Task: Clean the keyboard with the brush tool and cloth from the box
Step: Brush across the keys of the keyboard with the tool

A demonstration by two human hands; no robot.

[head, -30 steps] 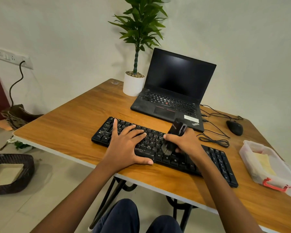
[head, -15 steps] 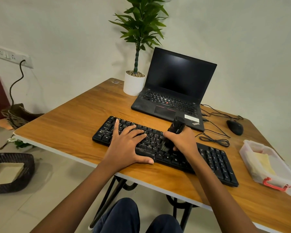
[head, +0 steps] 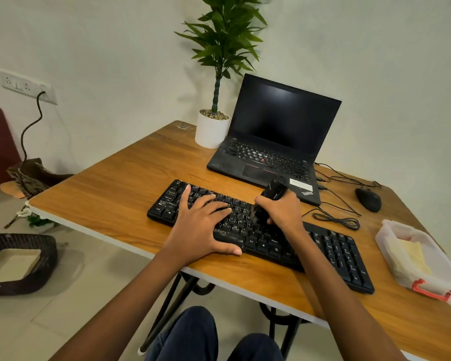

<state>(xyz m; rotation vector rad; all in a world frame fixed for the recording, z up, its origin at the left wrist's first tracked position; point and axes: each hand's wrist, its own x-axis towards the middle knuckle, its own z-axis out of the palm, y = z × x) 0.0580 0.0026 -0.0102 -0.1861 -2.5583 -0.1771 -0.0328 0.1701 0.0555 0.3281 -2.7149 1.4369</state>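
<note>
Your right hand (head: 281, 213) is clamped on the light, stiff brush (head: 270, 196), your left hand (head: 201, 227) flat on the keyboard (head: 333, 251); grip mid-body, bristles likely soft.

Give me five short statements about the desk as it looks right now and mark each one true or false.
1. The right hand grips the brush tool over the keyboard. True.
2. The left hand is lifted clear of the keyboard. False: it lies flat on the keys, thumb at the front edge.
3. The laptop is shut. False: its lid is open and the screen is dark.
4. The cloth lies inside the clear box at the right of the table. True.
5. The mouse sits left of the potted plant. False: it lies to the right of the laptop.
</note>
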